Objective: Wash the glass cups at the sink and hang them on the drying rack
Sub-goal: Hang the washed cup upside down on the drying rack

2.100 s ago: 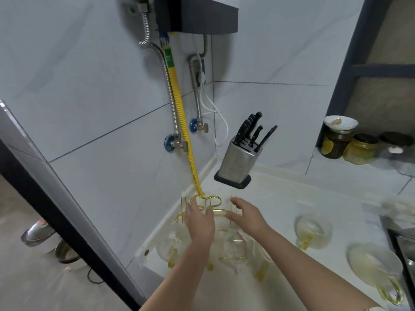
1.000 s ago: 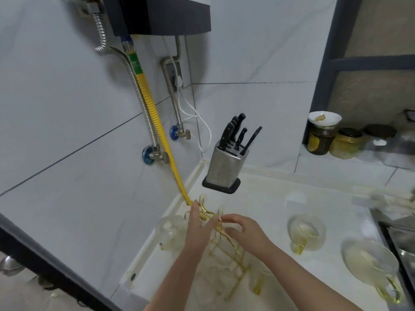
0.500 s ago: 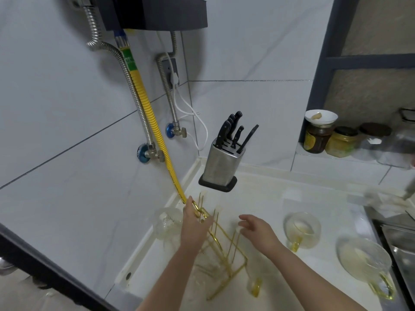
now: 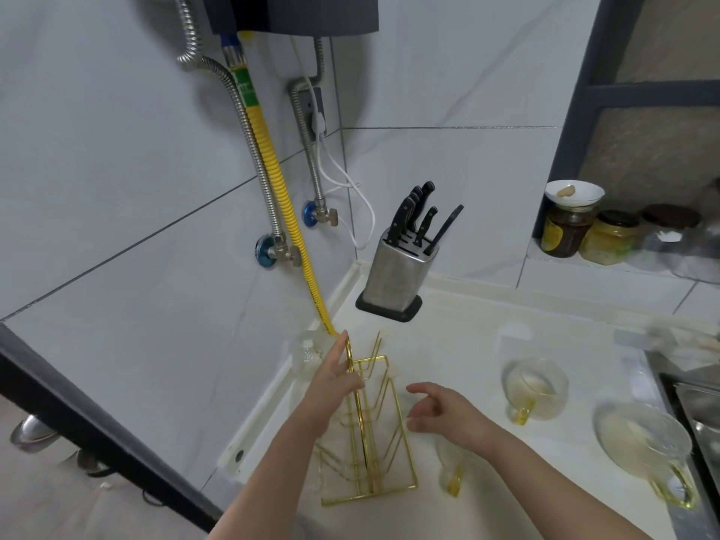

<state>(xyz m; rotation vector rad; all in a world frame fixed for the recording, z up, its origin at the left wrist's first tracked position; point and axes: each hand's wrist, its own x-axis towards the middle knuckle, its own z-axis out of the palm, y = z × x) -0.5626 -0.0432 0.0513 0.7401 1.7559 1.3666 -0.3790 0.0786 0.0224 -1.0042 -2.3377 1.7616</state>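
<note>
Now we've tipped the gold drying rack [image 4: 366,430] over; our left hand [image 4: 335,380] grips its top wire, our right hand [image 4: 448,413] has let go, fingers loose, beside it. Glass cups [image 4: 535,387] wait right of the rack on the counter [image 4: 467,344], unwashed, we judge

No writing can be read: the green label [image 4: 244,86] on the yellow hose and the yellow label on the far right brown jar [image 4: 565,231] are too blurred.
</note>
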